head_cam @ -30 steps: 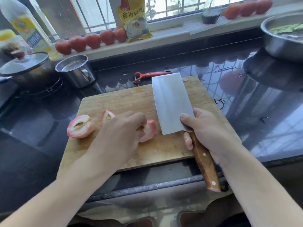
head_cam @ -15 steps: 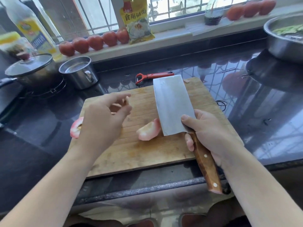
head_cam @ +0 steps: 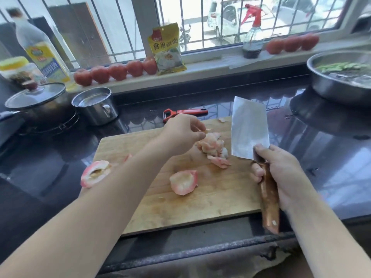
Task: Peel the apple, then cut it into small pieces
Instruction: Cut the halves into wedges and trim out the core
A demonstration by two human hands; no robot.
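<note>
So on the board (head_cam: 180,213) I count two big apple chunks, one (head_cam: 183,182) mid-board and one (head_cam: 95,174) hanging off the left edge, plus a pile (head_cam: 213,149) of small pieces by the cleaver (head_cam: 249,127). Right hand (head_cam: 281,175) is wrapped round the cleaver handle, blade lifted. Left hand (head_cam: 180,133) pinches a tiny bit just above the pile (can't tell what it is); its forearm hides part of the left chunk. One red peeler (head_cam: 184,112) lies behind the board, five tomatoes (head_cam: 116,72) sit on the sill left, three more (head_cam: 292,44) right.
</note>
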